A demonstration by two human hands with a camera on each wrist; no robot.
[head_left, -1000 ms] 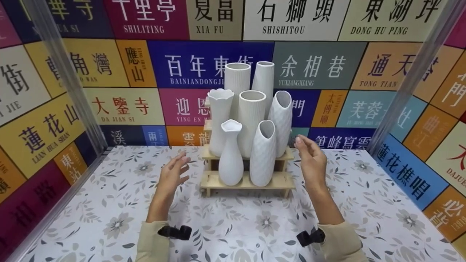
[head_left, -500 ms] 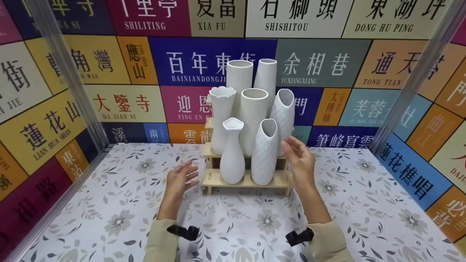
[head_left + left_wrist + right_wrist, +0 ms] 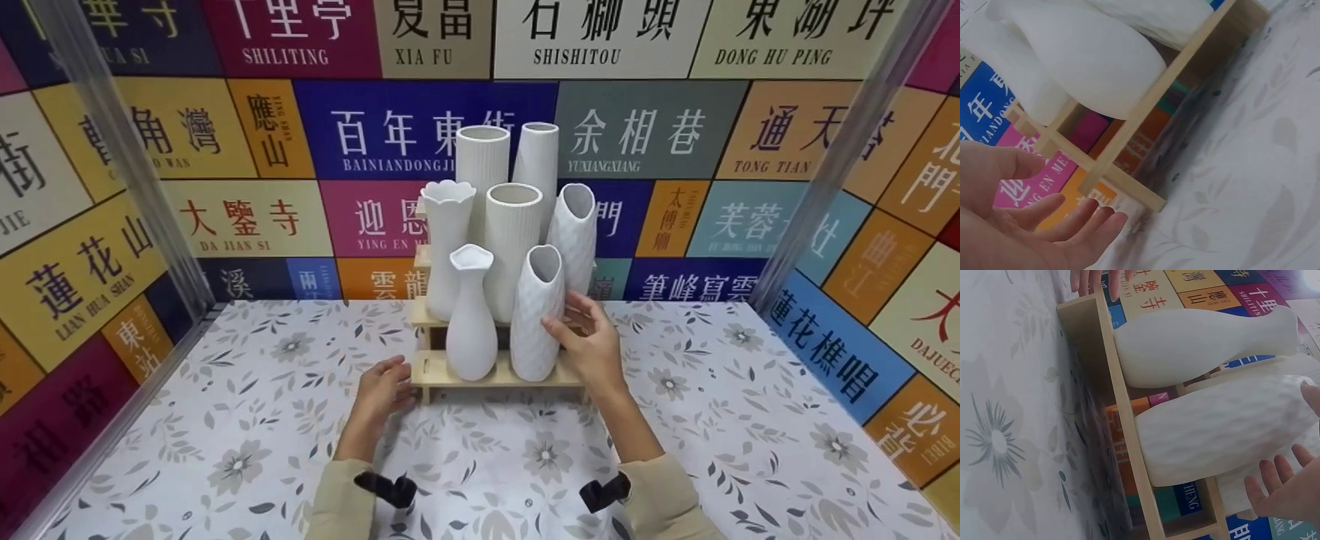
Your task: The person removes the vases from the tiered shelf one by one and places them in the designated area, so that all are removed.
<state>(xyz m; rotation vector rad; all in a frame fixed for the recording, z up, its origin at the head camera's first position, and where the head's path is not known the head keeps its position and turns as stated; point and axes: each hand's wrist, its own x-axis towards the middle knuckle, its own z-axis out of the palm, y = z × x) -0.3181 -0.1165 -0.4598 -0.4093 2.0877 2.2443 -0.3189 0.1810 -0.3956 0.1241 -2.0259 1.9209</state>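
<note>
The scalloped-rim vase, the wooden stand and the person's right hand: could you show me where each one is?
Scalloped-rim vase (image 3: pixel 445 241): head view, on the front of its body.
Wooden stand (image 3: pixel 502 373): head view, on the bare front shelf between two vases.
Right hand (image 3: pixel 595 347): head view, on its middle.

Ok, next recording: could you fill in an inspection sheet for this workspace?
Surface: white, floral-patterned tabletop.
Job's things: seven white vases, upright on a stepped wooden stand.
Clutter: nothing seen.
Hands: left hand near the stand's front left corner; right hand at the front right vase, thumb overlapping it; contact unclear for both.
Cables: nothing seen.
Surroundings: walls of colourful lettered panels.
</note>
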